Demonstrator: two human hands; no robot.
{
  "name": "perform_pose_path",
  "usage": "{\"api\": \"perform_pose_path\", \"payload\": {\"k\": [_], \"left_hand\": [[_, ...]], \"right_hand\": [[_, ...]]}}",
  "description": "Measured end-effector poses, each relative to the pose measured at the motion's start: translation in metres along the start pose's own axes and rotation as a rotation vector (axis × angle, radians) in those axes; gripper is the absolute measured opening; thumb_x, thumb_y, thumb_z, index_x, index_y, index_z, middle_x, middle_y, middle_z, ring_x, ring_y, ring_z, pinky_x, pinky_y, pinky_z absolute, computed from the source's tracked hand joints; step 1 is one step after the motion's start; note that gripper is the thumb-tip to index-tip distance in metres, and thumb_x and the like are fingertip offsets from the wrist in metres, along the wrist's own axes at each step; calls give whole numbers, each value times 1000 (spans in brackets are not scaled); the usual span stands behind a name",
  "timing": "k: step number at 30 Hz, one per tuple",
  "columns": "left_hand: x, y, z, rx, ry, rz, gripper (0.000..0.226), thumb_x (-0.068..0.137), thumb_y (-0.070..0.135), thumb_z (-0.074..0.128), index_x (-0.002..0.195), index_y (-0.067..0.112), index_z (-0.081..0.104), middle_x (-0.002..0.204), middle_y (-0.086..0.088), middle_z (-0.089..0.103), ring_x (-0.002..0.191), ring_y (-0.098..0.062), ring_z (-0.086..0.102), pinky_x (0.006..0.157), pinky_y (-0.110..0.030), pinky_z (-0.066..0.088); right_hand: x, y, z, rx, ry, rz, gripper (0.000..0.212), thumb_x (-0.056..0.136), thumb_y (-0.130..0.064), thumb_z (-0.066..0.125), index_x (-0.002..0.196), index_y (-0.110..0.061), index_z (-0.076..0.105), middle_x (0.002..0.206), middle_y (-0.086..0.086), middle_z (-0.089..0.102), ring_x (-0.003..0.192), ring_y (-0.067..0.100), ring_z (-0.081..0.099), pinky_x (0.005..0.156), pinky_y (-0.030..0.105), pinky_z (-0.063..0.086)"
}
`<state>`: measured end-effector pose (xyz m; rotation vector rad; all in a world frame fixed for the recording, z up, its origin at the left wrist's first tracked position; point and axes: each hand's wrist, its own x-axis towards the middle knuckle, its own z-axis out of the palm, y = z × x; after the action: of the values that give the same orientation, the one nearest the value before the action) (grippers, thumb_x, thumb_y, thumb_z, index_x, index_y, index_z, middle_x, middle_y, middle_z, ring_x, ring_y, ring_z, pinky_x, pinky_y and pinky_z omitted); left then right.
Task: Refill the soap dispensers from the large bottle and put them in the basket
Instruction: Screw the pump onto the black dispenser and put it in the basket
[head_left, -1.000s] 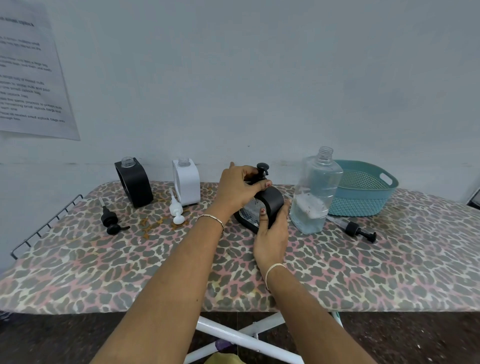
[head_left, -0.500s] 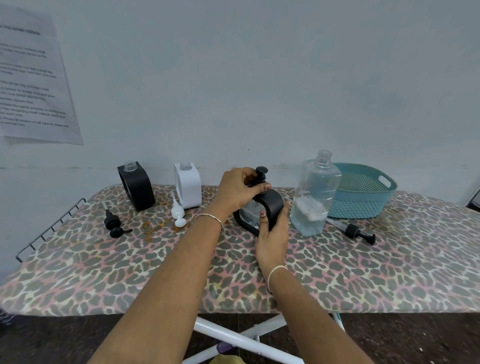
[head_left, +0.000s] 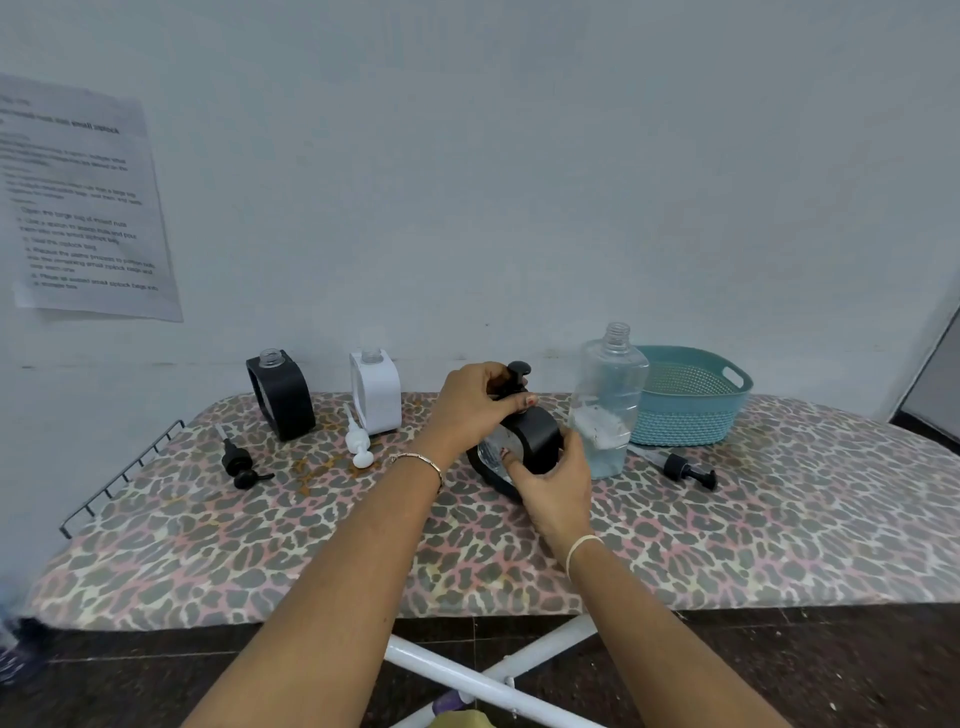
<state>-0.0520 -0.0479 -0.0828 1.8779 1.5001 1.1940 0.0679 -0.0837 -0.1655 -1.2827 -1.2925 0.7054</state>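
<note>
A black soap dispenser (head_left: 540, 439) stands in the middle of the leopard-print board (head_left: 363, 545). My right hand (head_left: 553, 480) grips its body from the front. My left hand (head_left: 475, 402) holds the black pump head (head_left: 517, 374) on its neck. Just to the right stands the large clear bottle (head_left: 608, 400), uncapped and partly filled. The teal basket (head_left: 691, 397) sits behind that bottle at the back right. A second black dispenser (head_left: 280, 395) and a white dispenser (head_left: 376, 392) stand uncapped at the back left.
Loose pumps lie on the board: a black one (head_left: 240, 462) at the left, a white one (head_left: 357, 441) near the white dispenser, another black one (head_left: 685, 470) right of the large bottle. A wire rack (head_left: 119, 475) edges the left end. A paper sheet (head_left: 83, 202) hangs on the wall.
Both hands stay on the black dispenser and its pump, with only slight turning of the left hand. The view has tilted upward a little.
</note>
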Motion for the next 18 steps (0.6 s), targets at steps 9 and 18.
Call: {"api": "perform_pose_path", "payload": {"k": [9,18], "left_hand": [[-15,58,23,-103,-48,71,31,72,33,83,95,15,75,90,5,74,88,-5,69,83,-21,54],[-14,115,81,-77,-88,133,40,72,37,83,102,12,73,99,2,73,92,-7,66,86,-24,53]], "right_hand": [[-9,-14,-65,-40,123,-120,43,74,-38,76,107,-30,50,93,-13,60,85,4,60,72,20,48],[-3,-11,-131,-193,412,-229,31,76,-31,76,90,-20,51,70,-13,53,61,0,53,53,11,37]]}}
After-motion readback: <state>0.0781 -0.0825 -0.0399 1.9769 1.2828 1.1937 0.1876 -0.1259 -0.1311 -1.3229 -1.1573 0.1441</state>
